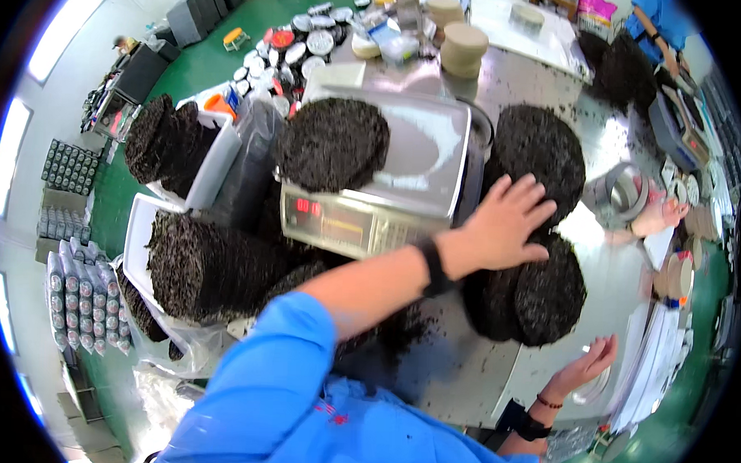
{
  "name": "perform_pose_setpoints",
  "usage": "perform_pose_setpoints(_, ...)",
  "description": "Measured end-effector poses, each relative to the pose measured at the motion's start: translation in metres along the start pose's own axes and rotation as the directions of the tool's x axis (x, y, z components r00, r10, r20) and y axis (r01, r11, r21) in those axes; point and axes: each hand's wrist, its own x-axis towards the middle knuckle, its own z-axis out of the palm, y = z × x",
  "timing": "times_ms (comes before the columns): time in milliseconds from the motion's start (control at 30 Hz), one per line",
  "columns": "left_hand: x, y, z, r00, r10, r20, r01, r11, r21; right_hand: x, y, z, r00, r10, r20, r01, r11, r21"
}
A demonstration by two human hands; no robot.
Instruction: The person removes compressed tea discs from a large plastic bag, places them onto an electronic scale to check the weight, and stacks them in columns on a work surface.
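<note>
My left hand [501,224] is stretched across the table, fingers spread, over the edge of a stack of round, flaky black discs [540,156] that look like dried seaweed cakes. Whether its palm presses on them I cannot tell. A second stack of discs [550,291] lies just below that hand. My right hand [582,365] hovers near the table's right side, fingers loosely bent and apart, with nothing clearly held. One more disc [333,144] rests on the left part of the steel pan of a digital scale [326,218], its display lit red.
White bins [139,244] of stacked discs stand left of the scale. Many small lids [320,42] and beige round stacks [464,49] are at the back. To the right, another person's hand [661,215] is near a metal ring [625,191]. Papers [647,380] line the right edge.
</note>
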Motion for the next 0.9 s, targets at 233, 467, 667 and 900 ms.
perform_pose_setpoints(233,-0.194,0.023,-0.133,0.891,-0.422,0.169,0.436,0.898,-0.059,-0.195,-0.049,0.057,0.271,-0.189,0.944,0.238,0.963,0.125)
perform_pose_setpoints(467,-0.383,0.073,-0.097,0.732,-0.604,0.315,0.548,0.797,0.255,-0.261,0.010,0.160,-0.150,-0.208,0.967,0.806,0.541,0.241)
perform_pose_setpoints(667,-0.422,0.082,-0.091,0.769,-0.572,0.285,0.496,0.815,0.299,-0.284,0.007,0.245,-0.339,-0.169,0.926,0.863,0.337,0.377)
perform_pose_setpoints(900,-0.423,0.072,-0.097,0.797,-0.525,0.298,0.470,0.849,0.240,-0.280,-0.018,0.230,-0.078,-0.285,0.955,0.661,0.703,0.263)
